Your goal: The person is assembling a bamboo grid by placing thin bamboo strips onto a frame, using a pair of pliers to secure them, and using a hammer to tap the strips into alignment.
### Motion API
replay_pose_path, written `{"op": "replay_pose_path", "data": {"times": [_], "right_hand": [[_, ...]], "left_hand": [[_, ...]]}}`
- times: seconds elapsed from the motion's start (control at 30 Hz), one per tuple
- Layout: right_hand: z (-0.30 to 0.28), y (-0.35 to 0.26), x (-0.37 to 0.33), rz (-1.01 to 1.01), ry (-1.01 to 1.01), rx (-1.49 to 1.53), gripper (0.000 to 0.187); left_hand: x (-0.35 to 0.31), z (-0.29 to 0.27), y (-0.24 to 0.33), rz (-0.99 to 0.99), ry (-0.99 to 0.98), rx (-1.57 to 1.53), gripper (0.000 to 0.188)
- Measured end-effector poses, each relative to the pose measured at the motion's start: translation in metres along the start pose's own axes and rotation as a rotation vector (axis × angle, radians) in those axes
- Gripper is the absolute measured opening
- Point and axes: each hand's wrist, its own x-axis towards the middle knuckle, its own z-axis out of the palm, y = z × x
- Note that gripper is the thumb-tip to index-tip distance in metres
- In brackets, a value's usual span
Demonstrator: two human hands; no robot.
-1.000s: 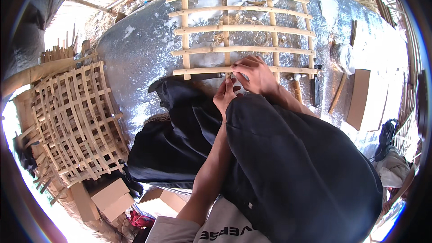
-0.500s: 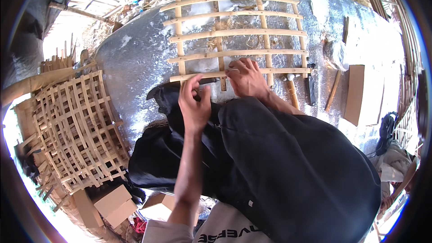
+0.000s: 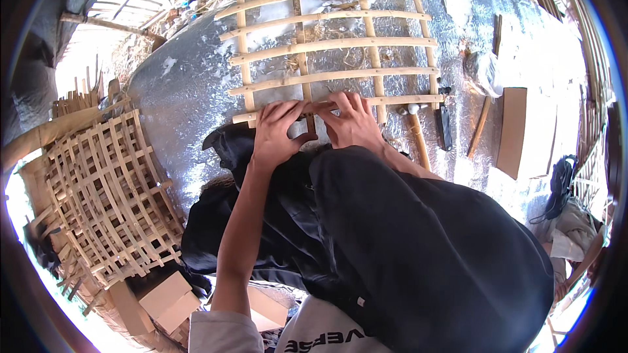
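A bamboo lattice (image 3: 337, 75) of pale slats crossed over several long strips lies on silver sheeting in front of me. Both hands are at its nearest cross slat (image 3: 412, 99). My left hand (image 3: 278, 134) has its fingers curled over that slat, with the thumb below, beside an upright strip. Close by on the right, my right hand (image 3: 353, 121) bends its fingers round the same slat. The two hands' fingertips nearly meet at the joint of slat and strip, which they partly cover. Whether anything small is between the fingertips is hidden.
A hammer (image 3: 418, 137) and a black-handled tool (image 3: 445, 129) lie right of my hands. Farther right are a clear plastic bag (image 3: 483, 73), a wooden stick (image 3: 479, 127) and a cardboard piece (image 3: 511, 132). Stacked bamboo lattices (image 3: 114, 196) stand at left, above cardboard boxes (image 3: 169, 301).
My left hand has moved from above the cloth onto the near slat and curled over it. The right hand has turned closer to the joint. The view has shifted slightly.
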Motion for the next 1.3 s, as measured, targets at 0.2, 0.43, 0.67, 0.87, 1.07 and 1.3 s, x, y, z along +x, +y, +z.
{"op": "replay_pose_path", "data": {"times": [0.2,0.43,0.67,0.87,1.07,1.3], "right_hand": [[-0.002,-0.002,-0.002,0.026,0.033,0.011,0.048],[-0.003,-0.006,-0.002,0.039,0.021,0.019,0.049],[0.0,-0.006,-0.003,0.024,-0.01,-0.048,0.053],[-0.005,-0.007,-0.002,0.034,-0.01,-0.043,0.057],[0.0,-0.009,-0.005,0.013,0.023,-0.073,0.06],[-0.018,0.006,0.0,-0.008,0.006,0.114,0.05]], "left_hand": [[0.001,0.003,0.003,0.0,0.01,0.009,0.072],[0.001,0.002,0.003,-0.01,0.029,-0.01,0.065],[0.006,0.009,-0.012,-0.017,0.284,-0.096,0.046],[0.033,-0.013,-0.009,0.075,0.233,0.092,0.057],[0.032,-0.008,-0.021,0.083,0.039,0.15,0.063],[0.033,-0.003,-0.022,0.099,0.049,0.146,0.064]]}}
